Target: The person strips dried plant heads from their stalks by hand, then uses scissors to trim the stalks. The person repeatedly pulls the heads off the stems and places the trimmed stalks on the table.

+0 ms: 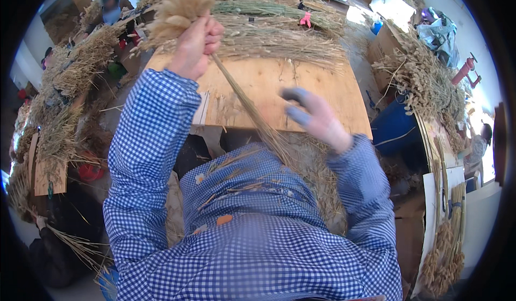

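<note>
My left hand (198, 45) is closed around a bunch of dried grass stems just below its fluffy seed heads (177, 12). From the fist the stems (246, 99) slant down to the right, and their loose ends hang over my checked apron. My right hand (318, 117) is blurred and holds nothing, with its fingers apart near the table's front edge. Its fingertips have dark and bluish coverings. Under both hands lies a wooden tabletop (322, 87). More dried stems (278, 45) lie in a layer across its far part.
A pink ribbon (305, 19) marks a greenish bundle (258, 10) at the back. To the right are a blue barrel (395, 127), a heap of dried grass (427, 71) and tied bundles (455, 220). People (113, 8) sit by grass-laden tables at left; cut straw (326, 180) litters the floor.
</note>
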A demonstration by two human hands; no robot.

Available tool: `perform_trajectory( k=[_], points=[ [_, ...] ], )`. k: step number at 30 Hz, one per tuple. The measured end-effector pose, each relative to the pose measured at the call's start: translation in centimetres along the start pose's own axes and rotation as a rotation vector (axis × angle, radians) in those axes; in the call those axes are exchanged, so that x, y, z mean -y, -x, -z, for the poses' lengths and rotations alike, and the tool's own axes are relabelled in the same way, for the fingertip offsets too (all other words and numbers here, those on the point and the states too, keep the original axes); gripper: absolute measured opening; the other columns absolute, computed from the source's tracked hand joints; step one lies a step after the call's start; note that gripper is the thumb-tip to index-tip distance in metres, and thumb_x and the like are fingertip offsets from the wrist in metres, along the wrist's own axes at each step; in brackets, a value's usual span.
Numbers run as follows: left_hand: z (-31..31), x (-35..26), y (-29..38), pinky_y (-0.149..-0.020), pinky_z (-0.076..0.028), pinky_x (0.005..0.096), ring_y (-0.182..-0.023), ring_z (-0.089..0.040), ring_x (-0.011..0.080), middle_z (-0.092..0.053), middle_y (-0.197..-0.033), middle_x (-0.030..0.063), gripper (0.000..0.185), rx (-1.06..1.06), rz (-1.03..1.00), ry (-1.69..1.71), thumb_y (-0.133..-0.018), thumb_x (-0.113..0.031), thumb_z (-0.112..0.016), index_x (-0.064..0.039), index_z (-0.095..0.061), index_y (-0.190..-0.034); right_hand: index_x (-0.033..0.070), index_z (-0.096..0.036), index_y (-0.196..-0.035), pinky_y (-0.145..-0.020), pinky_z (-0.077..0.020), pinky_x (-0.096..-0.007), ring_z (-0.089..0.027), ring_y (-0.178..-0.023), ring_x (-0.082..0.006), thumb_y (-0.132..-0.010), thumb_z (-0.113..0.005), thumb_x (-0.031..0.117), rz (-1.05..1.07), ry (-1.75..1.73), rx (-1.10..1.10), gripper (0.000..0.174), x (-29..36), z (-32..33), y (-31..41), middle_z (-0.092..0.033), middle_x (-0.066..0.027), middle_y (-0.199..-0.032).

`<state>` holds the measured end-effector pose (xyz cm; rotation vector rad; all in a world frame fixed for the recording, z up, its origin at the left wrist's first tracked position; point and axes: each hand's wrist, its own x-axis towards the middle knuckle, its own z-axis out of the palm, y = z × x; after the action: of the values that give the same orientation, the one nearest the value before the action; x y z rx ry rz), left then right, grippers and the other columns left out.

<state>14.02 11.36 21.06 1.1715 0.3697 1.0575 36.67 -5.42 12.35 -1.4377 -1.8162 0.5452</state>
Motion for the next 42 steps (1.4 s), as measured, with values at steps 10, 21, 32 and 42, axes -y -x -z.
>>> perform_trajectory(
  k=[10,21,32,42],
  points=[
    [4.3,-1.4,-1.2,-0.055,-0.037,0.0263,-0.060,-0.039,0.0115,-0.049,-0.082,0.0100,0.044,-0.133,0.031,0.191,-0.102,-0.030,-0.039,-0.005,-0.040,-0.065,0.000,-0.058,-0.092,-0.059,-0.0491,-0.0358,-0.059,-0.059,-0.0229,-0.091,-0.053,0.021,0.080,-0.046,0.056,0.022,0.1,-3.9,-7.6,-0.061,-0.0133,-0.070],
    [10.3,4.8,-1.9,-0.052,-0.034,0.0242,-0.057,-0.036,0.0102,-0.045,-0.078,0.0080,0.044,-0.183,0.153,0.386,-0.102,-0.032,-0.041,-0.007,-0.037,-0.067,0.001,-0.065,-0.083,-0.059,-0.0491,-0.0313,-0.061,-0.060,-0.0166,-0.084,-0.054,0.023,-0.649,0.183,0.181,0.025,-12.9,5.3,7.3,-0.063,-0.0100,-0.066],
    [11.1,3.5,-0.6,-0.045,-0.026,0.0205,-0.055,-0.030,0.0063,-0.039,-0.073,0.0026,0.044,-0.308,0.114,0.167,-0.101,-0.035,-0.041,-0.010,-0.035,-0.066,0.003,-0.064,-0.111,-0.082,-0.0510,-0.0345,-0.066,-0.090,-0.0296,-0.081,-0.066,0.031,-0.753,0.412,0.198,0.041,-6.4,8.7,10.2,-0.068,-0.0170,-0.096],
    [3.6,0.9,0.3,-0.043,-0.022,0.0187,-0.052,-0.026,0.0030,-0.034,-0.071,-0.0014,0.046,-0.119,0.073,0.157,-0.101,-0.035,-0.042,-0.012,-0.033,-0.062,-0.002,-0.059,-0.111,-0.081,-0.0497,-0.0362,-0.064,-0.092,-0.0254,-0.093,-0.053,0.035,0.183,-0.342,-0.100,0.041,4.8,-8.0,-11.5,-0.066,-0.0182,-0.099]
  ],
)
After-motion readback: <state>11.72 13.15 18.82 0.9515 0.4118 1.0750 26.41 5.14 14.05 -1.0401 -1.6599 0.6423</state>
